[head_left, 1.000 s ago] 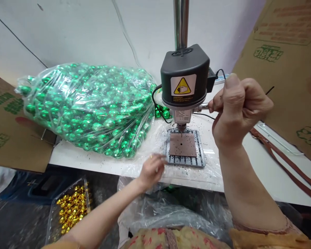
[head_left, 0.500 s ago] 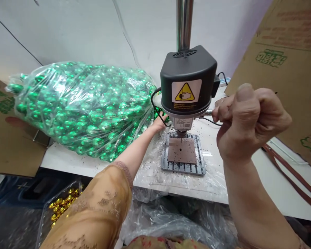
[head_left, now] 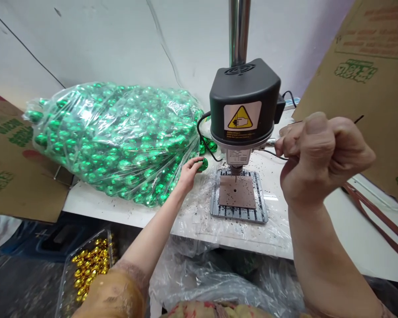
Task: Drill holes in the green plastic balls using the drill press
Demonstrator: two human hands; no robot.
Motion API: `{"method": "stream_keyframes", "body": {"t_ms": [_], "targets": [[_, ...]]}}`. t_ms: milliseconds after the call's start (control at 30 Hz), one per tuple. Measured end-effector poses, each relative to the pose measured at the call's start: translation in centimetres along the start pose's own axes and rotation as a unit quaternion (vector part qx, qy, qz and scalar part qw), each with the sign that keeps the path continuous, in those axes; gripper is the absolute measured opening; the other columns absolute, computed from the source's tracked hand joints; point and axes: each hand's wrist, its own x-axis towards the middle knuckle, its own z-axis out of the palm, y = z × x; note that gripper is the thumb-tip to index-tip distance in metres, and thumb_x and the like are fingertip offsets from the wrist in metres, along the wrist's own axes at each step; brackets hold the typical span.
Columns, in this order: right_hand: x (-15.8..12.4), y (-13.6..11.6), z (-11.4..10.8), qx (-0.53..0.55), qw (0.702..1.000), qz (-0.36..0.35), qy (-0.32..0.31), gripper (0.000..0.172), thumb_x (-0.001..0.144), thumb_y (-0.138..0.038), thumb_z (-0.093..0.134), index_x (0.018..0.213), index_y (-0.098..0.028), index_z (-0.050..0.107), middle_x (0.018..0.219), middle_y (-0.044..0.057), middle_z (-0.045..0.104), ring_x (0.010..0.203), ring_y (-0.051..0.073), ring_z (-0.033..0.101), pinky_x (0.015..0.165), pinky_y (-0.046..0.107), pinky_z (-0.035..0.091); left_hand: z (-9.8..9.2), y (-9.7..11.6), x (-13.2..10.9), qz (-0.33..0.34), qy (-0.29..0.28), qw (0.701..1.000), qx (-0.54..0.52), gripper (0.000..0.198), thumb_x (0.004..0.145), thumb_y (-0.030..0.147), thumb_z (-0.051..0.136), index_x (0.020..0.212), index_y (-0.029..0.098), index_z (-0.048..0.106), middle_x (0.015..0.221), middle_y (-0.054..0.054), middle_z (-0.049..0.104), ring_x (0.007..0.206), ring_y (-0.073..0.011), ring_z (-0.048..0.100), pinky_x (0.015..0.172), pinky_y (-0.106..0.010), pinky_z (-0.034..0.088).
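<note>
My left hand [head_left: 189,171] pinches a green faceted bead [head_left: 203,164] just left of the drill's base plate, beside the mouth of a big clear bag of green beads [head_left: 112,141]. My right hand [head_left: 321,154] is raised in a fist around the thin lever [head_left: 270,142] on the right side of the small black bench drill [head_left: 243,110]. Under the drill bit, a brown pad with a hole [head_left: 237,192] lies on the slotted metal table [head_left: 239,213]. Nothing sits on the pad.
A clear tub of gold beads [head_left: 88,265] stands below the white bench [head_left: 351,229] at the left. Cardboard sheets lean at the left [head_left: 9,163] and right [head_left: 368,88]. Crumpled clear plastic [head_left: 212,274] hangs under the bench edge. A brown strap [head_left: 378,221] crosses the bench at right.
My left hand went from the bench's front edge back to the bag's opening behind the drill, and has come away holding a green bead. My right fist stayed on the lever.
</note>
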Motion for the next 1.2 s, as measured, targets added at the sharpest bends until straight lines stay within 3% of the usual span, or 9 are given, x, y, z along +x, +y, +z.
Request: {"method": "stream_keyframes", "body": {"t_ms": [67, 133, 233, 333, 600, 833, 1200], "targets": [[0.0, 0.1, 0.0, 0.003, 1.0, -0.004, 0.003, 0.052, 0.1, -0.031, 0.062, 0.059, -0.019, 0.032, 0.055, -0.007, 0.032, 0.05, 0.005, 0.041, 0.054, 0.03, 0.033, -0.2, 0.1, -2.4, 0.003, 0.03, 0.999, -0.039, 0.044, 0.077, 0.055, 0.081, 0.102, 0.019, 0.081, 0.105, -0.008, 0.079, 0.086, -0.0179, 0.071, 0.069, -0.026, 0.055], [0.1, 0.2, -0.1, 0.001, 1.0, -0.008, 0.006, 0.051, 0.1, -0.031, 0.062, 0.06, -0.019, 0.032, 0.055, -0.007, 0.032, 0.05, 0.005, 0.041, 0.053, 0.029, 0.033, 0.1, 0.0, -4.6, 0.032, 0.03, 0.999, -0.032, 0.047, 0.079, 0.059, 0.082, 0.107, 0.02, 0.081, 0.111, -0.009, 0.079, 0.096, -0.0195, 0.073, 0.077, -0.028, 0.058], [0.1, 0.2, -0.3, -0.001, 1.0, -0.011, -0.002, 0.051, 0.1, -0.033, 0.062, 0.06, -0.02, 0.032, 0.055, -0.007, 0.034, 0.048, 0.005, 0.042, 0.051, 0.029, 0.032, 1.5, -0.2, -7.1, 0.068, -0.02, 0.997, 0.014, 0.054, 0.081, 0.055, 0.084, 0.123, 0.023, 0.077, 0.124, -0.009, 0.076, 0.109, -0.021, 0.071, 0.093, -0.032, 0.058], [0.2, 0.1, -0.4, -0.01, 1.0, -0.004, -0.011, 0.05, 0.1, -0.035, 0.062, 0.061, -0.021, 0.034, 0.055, -0.007, 0.036, 0.048, 0.006, 0.042, 0.05, 0.031, 0.032, 3.0, -0.6, -8.4, 0.068, -0.066, 0.995, 0.044, 0.061, 0.08, 0.053, 0.086, 0.131, 0.022, 0.071, 0.129, -0.01, 0.075, 0.107, -0.0214, 0.071, 0.095, -0.035, 0.058], [0.1, 0.0, -0.4, -0.036, 0.999, 0.012, -0.017, 0.052, 0.1, -0.044, 0.059, 0.062, -0.023, 0.031, 0.055, -0.006, 0.035, 0.048, 0.008, 0.038, 0.049, 0.03, 0.032, 5.0, -1.1, -7.8, 0.077, -0.106, 0.989, 0.062, 0.063, 0.079, 0.048, 0.087, 0.133, 0.021, 0.068, 0.132, -0.012, 0.073, 0.112, -0.0261, 0.072, 0.1, -0.041, 0.057], [-0.1, 0.1, -0.4, -0.06, 0.998, 0.024, -0.016, 0.055, 0.1, -0.052, 0.058, 0.064, -0.024, 0.027, 0.055, -0.005, 0.031, 0.048, 0.008, 0.036, 0.051, 0.031, 0.032, 5.3, -1.9, -7.2, 0.118, -0.119, 0.98, 0.105, 0.06, 0.08, 0.043, 0.087, 0.134, 0.023, 0.069, 0.138, -0.013, 0.071, 0.131, -0.0319, 0.065, 0.113, -0.047, 0.049], [-0.2, -0.2, -0.6, -0.062, 0.997, 0.026, -0.024, 0.053, 0.101, -0.048, 0.057, 0.063, -0.024, 0.029, 0.056, -0.006, 0.033, 0.049, 0.008, 0.039, 0.052, 0.031, 0.032, 5.7, -2.3, -7.2, 0.159, -0.171, 0.969, 0.083, 0.056, 0.083, 0.046, 0.086, 0.132, 0.024, 0.069, 0.14, -0.013, 0.07, 0.136, -0.0321, 0.062, 0.12, -0.053, 0.044]]}}
